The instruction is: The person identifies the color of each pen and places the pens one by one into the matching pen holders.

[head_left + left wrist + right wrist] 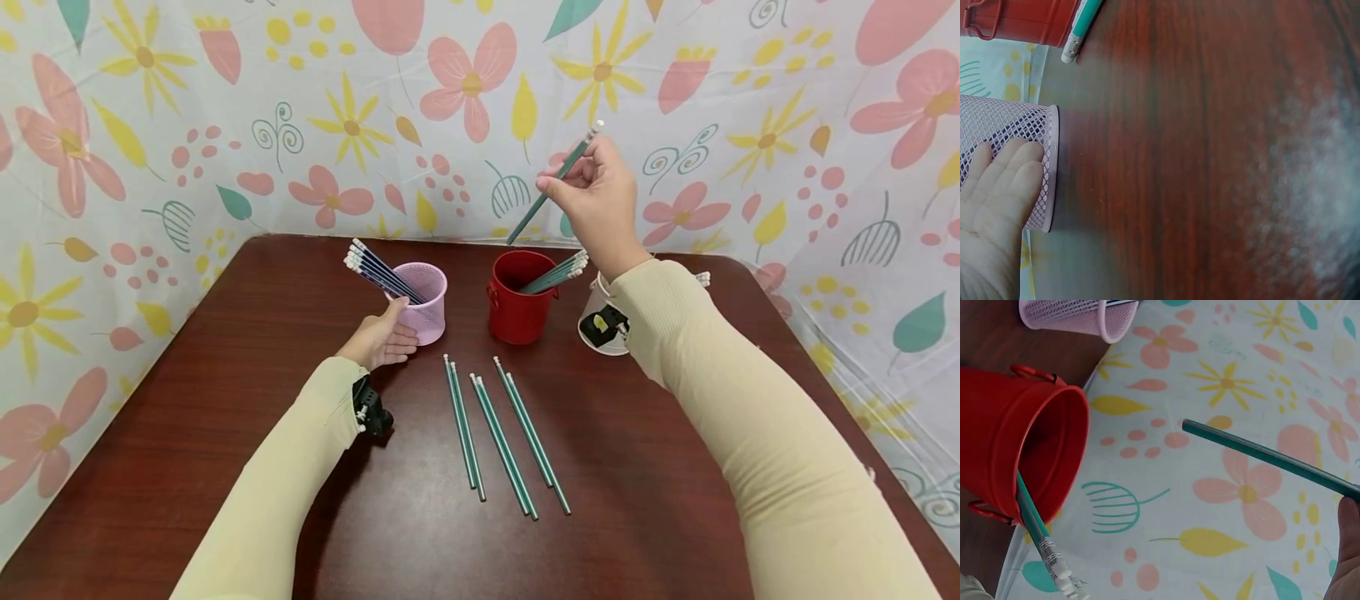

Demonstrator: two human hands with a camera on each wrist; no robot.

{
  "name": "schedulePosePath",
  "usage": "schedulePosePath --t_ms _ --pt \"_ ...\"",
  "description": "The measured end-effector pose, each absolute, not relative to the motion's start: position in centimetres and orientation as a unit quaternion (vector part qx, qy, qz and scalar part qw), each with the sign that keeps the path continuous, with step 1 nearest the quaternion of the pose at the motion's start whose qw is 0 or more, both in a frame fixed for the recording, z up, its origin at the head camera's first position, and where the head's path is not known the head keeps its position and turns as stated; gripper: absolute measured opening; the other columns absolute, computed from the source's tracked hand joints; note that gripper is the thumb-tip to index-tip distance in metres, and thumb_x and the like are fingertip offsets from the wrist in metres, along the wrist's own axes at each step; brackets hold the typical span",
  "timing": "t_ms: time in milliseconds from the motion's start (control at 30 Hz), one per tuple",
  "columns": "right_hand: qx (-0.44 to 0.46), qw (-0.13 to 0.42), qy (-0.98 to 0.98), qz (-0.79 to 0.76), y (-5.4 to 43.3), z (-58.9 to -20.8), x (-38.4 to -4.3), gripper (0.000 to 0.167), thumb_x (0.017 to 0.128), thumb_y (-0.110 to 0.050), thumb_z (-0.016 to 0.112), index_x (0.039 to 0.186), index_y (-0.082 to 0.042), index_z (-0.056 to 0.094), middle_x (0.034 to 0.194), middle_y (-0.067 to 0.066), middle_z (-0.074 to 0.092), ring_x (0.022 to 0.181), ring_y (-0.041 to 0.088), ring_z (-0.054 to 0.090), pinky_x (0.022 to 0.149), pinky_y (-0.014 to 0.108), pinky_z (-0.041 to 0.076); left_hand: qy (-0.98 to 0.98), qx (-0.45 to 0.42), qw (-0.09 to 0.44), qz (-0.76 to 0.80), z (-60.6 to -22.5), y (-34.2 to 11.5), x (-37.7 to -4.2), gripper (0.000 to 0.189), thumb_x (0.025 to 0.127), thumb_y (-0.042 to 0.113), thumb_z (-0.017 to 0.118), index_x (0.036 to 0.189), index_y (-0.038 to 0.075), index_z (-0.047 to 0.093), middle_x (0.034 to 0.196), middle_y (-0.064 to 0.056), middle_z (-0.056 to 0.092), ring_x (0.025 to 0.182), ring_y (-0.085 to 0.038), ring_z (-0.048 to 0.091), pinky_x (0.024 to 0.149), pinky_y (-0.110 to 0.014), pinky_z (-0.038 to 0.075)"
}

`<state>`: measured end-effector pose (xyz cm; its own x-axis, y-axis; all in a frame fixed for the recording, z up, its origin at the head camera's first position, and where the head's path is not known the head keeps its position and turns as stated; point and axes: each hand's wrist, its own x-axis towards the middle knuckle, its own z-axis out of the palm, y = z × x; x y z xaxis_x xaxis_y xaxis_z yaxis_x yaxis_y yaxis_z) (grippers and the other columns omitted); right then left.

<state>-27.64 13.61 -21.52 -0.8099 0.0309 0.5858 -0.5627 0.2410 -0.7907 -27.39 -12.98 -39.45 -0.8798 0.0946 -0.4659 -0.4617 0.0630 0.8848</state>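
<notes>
My right hand (603,196) pinches a green pencil (551,185), eraser end up, its lower end above the red bucket (517,321). In the right wrist view the pencil (1260,454) slants clear of the bucket's mouth. Several green pencils (551,278) lean inside the bucket, erasers outward. My left hand (381,337) rests by the pink mesh cup (432,321), thumb near its rim. Straight fingers lie against the mesh (1007,115) in the left wrist view. Dark blue pencils (384,270) lean in that cup.
Three pairs of green striped pencils (502,446) lie on the brown table (645,492) in front of the containers. A white bucket (594,308) stands at the right, partly hidden behind my right wrist. Floral cloth (262,75) hangs behind the table.
</notes>
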Motion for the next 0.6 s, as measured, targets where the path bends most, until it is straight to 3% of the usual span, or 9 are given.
schedulePosePath --t_ms 133,333,467,600 --pt "0.147 0.254 -0.773 0.563 13.4 -21.6 -28.0 0.023 0.080 0.000 0.076 0.091 -0.002 0.056 0.079 -0.001 0.068 0.074 0.001 0.065 0.070 0.017 0.049 0.704 -0.126 0.199 0.670 -39.4 -13.2 -27.3 0.074 0.097 0.051 0.038 0.128 -0.016 0.048 0.126 -0.029 0.055 0.099 -0.028 0.062 0.087 -0.036 0.052" --pt "0.113 0.272 -0.813 0.503 13.5 -23.0 -28.9 0.022 0.080 -0.008 0.078 0.087 -0.001 0.058 0.079 0.011 0.069 0.065 -0.002 0.057 0.059 0.018 0.040 0.703 -0.129 0.195 0.672 -39.4 -13.1 -27.3 0.074 0.097 0.051 0.039 0.127 -0.016 0.048 0.125 -0.029 0.055 0.099 -0.028 0.062 0.086 -0.036 0.052" --pt "0.106 0.264 -0.831 0.479 13.4 -24.9 -29.1 0.024 0.082 -0.011 0.077 0.089 0.002 0.058 0.079 0.014 0.066 0.065 0.002 0.055 0.059 0.019 0.039 0.701 -0.135 0.191 0.674 -39.6 -13.1 -27.3 0.074 0.097 0.052 0.039 0.127 -0.015 0.049 0.125 -0.028 0.056 0.098 -0.028 0.063 0.087 -0.036 0.052" --pt "0.091 0.228 -0.854 0.458 13.5 -26.7 -29.0 0.026 0.083 -0.013 0.076 0.093 0.002 0.058 0.087 0.018 0.069 0.074 0.012 0.063 0.061 0.018 0.040 0.700 -0.134 0.182 0.678 -39.8 -13.0 -27.3 0.075 0.097 0.053 0.040 0.126 -0.015 0.050 0.126 -0.029 0.056 0.099 -0.029 0.063 0.088 -0.037 0.051"
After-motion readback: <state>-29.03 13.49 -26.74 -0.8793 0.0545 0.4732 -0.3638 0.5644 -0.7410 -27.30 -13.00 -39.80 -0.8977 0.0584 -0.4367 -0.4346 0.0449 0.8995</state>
